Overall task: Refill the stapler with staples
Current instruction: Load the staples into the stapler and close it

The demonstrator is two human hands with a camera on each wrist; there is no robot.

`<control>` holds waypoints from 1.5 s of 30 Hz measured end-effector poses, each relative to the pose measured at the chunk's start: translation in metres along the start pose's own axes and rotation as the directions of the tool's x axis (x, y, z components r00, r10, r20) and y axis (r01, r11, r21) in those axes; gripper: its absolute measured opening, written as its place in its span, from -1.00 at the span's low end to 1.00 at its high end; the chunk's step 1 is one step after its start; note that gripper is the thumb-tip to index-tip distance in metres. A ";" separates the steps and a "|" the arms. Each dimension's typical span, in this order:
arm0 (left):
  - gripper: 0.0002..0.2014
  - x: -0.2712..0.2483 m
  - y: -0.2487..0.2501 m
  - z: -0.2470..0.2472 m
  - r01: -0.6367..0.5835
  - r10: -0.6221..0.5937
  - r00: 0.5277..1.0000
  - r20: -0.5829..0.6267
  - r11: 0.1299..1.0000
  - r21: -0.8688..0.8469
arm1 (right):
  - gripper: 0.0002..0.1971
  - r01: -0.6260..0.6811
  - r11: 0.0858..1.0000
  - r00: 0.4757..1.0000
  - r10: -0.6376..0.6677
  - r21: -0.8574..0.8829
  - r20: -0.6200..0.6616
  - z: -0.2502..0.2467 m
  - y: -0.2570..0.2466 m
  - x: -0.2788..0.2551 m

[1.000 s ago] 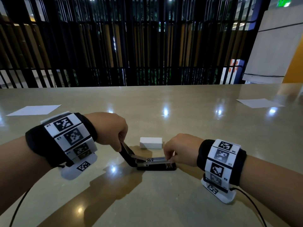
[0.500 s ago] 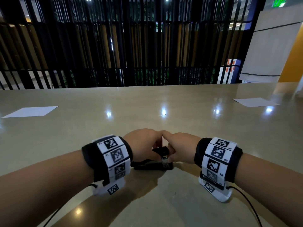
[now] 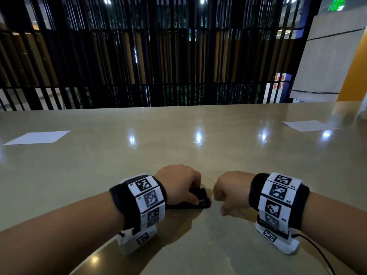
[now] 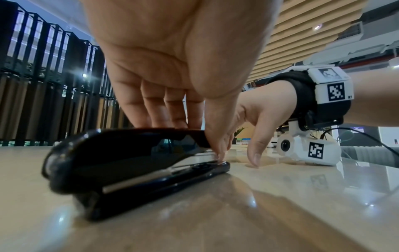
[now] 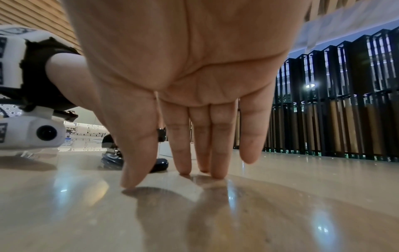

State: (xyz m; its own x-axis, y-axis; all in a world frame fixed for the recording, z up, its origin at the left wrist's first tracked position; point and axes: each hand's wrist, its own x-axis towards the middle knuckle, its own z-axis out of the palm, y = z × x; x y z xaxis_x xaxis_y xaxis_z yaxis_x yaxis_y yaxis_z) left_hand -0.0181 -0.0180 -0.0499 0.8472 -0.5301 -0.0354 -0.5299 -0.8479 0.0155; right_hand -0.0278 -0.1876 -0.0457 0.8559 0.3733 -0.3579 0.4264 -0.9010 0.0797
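The broad, glossy beige stone desk (image 3: 178,135) carries two white sheets of paper, one (image 3: 37,137) toward its far left edge and one (image 3: 306,125) toward its far right edge. Near the middle of the near edge lies the glossy black plastic stapler (image 4: 129,160).

A second ago the stapler's top arm was swung up and back, its metal staple channel lying bare with the right hand at it. Now the arm is down over the base, so in my judgement the staples are in and the refill is all but finished; only a last press or test may remain.

The left hand (image 3: 178,185) holds the stapler, fingers (image 4: 155,109) lying along its top and the thumb at its front tip. The right hand (image 3: 230,193) has come away and holds nothing: it stands just beside the stapler's front end, fingers (image 5: 220,145) straight, tips on the desk.

The small white staple box seen a second ago beyond the stapler is now hidden behind the hands in the head view; a pale block between the right fingers may be it, and its contents cannot be told.
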 end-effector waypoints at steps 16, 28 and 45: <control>-0.54 0.021 -0.059 -0.019 0.168 -0.167 0.985 0.046 0.985 -0.026 | -0.44 0.123 0.976 0.986 -0.099 0.179 -0.137 -0.018 -0.012 0.003; -0.55 0.063 -0.079 -0.004 0.219 -0.224 0.966 0.130 0.974 0.052 | -0.70 0.135 0.986 0.974 -0.114 0.094 -0.196 -0.030 -0.010 0.040; -0.58 0.102 -0.103 -0.005 0.264 -0.261 0.960 0.096 0.964 -0.016 | -0.70 0.057 0.989 0.970 -0.024 0.134 -0.240 -0.050 0.012 0.096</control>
State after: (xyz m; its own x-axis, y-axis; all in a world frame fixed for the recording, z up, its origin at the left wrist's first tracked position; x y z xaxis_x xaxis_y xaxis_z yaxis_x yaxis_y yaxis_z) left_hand 0.1232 0.0146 -0.0497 0.9485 -0.2870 -0.1340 -0.2868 -0.9578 0.0215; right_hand 0.0740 -0.1512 -0.0327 0.8908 0.4367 -0.1258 0.4316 -0.8996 -0.0668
